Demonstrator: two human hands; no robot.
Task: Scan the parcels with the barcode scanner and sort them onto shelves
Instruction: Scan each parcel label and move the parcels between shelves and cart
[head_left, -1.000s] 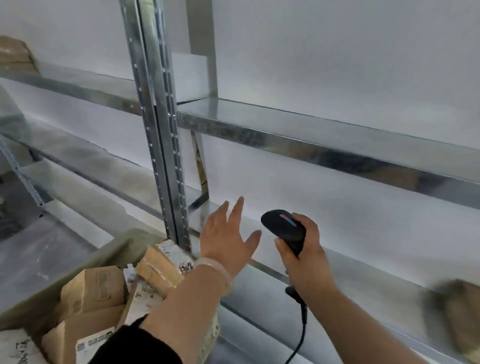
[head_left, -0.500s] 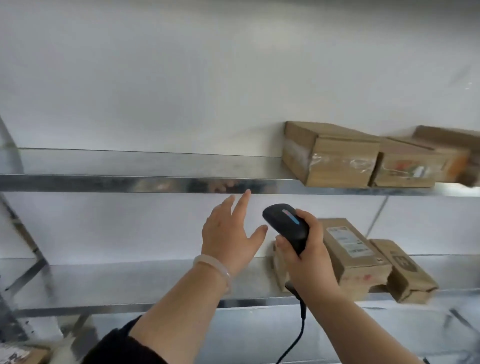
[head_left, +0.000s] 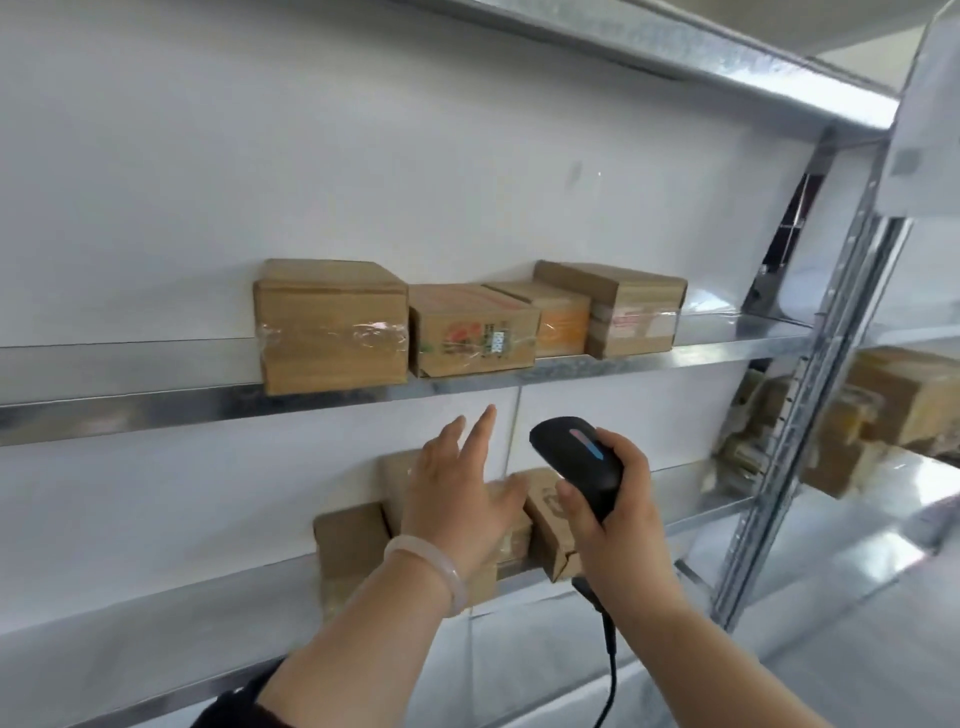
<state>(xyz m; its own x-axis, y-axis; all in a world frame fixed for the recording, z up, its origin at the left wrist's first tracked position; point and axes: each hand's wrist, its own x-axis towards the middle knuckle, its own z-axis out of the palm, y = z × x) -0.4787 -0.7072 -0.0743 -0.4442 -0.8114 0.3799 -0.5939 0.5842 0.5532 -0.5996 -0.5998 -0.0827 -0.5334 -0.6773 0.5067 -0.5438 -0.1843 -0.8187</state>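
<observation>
Several parcels (head_left: 332, 325) already shelved at 12 o'clock; your left hand (head_left: 457, 499) is spread wide, empty, right hand (head_left: 618, 499) grips the scanner (head_left: 579, 457)

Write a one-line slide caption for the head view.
Right hand grips a barcode scanner; open left hand reaches toward cardboard boxes on a metal shelf.

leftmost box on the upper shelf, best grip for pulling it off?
Probably grip the leftmost box by its two side faces, coming from the front. It overhangs the upper shelf edge, its left side is free, and the next box crowds its right. The left hand is open; the right hand holds the scanner.
</observation>
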